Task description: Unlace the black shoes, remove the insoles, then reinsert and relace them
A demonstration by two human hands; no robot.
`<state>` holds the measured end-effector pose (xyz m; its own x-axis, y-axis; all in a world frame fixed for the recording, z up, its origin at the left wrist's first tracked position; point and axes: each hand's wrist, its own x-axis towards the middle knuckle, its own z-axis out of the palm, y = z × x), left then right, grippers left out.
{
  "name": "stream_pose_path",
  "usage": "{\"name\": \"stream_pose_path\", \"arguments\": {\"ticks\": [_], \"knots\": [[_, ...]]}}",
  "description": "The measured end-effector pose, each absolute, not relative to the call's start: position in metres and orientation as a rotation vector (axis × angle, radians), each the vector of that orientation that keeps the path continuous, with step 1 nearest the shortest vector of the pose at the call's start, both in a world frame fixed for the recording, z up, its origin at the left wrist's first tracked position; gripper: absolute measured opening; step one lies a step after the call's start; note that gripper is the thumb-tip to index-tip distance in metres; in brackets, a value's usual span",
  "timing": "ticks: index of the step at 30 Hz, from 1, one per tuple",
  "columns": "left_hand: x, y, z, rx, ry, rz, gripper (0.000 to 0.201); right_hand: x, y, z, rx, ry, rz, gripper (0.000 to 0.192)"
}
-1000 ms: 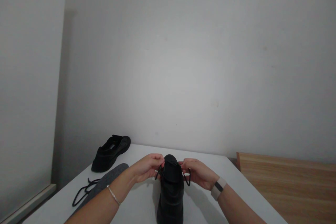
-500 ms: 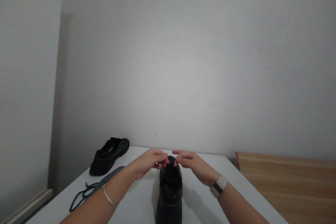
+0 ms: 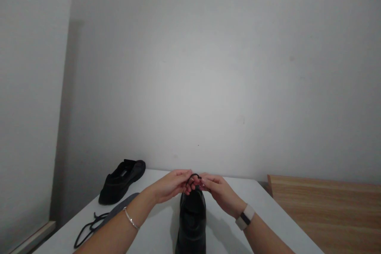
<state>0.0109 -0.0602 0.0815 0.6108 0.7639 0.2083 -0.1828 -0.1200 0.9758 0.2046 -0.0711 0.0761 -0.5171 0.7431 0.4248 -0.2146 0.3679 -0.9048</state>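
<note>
A black shoe [image 3: 192,222] stands on the white table, its heel toward me and its toe pointing away. Above its front part, a dark shoelace [image 3: 194,175] arches in a small loop between my hands. My left hand [image 3: 172,185] pinches the lace from the left, fingers closed. From the right, my right hand [image 3: 218,190] has its fingertips closed on the lace too. The fingertips overlap near the middle, so the lace's ends are hidden. The shoe's toe is partly covered by my fingers.
Another black shoe [image 3: 122,181] lies at the table's back left. Nearer are a grey insole-like flat piece [image 3: 119,206], partly behind my left forearm, and a loose black shoelace [image 3: 89,228]. A wall rises behind the white table [image 3: 157,230]. Wood-grain furniture [image 3: 324,210] stands at right.
My hands have come closer together over the shoe's front. A dark lace loop now shows between the fingers, where none was visible before. The view has shifted slightly.
</note>
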Motion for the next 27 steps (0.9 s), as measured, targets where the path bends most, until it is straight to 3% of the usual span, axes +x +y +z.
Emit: {"name": "stream_pose_path", "arguments": {"ticks": [9, 16, 20, 27], "knots": [[-0.026, -0.029, 0.046, 1.233, 0.628, 1.445, 0.032, 0.232, -0.029, 0.032, -0.426, -1.035, 1.318, 0.026], [-0.025, -0.012, 0.011, 0.834, 0.319, 1.524, 0.028, 0.235, -0.021, 0.012, -0.34, -0.941, 1.359, 0.032], [-0.025, -0.015, 0.005, 1.011, 0.404, 1.473, 0.015, 0.237, -0.031, 0.013, -0.444, -1.08, 1.334, 0.023], [-0.011, -0.034, 0.003, 1.785, 0.841, 1.29, 0.018, 0.232, -0.04, 0.006, -0.688, -1.576, 1.099, 0.021]]}}
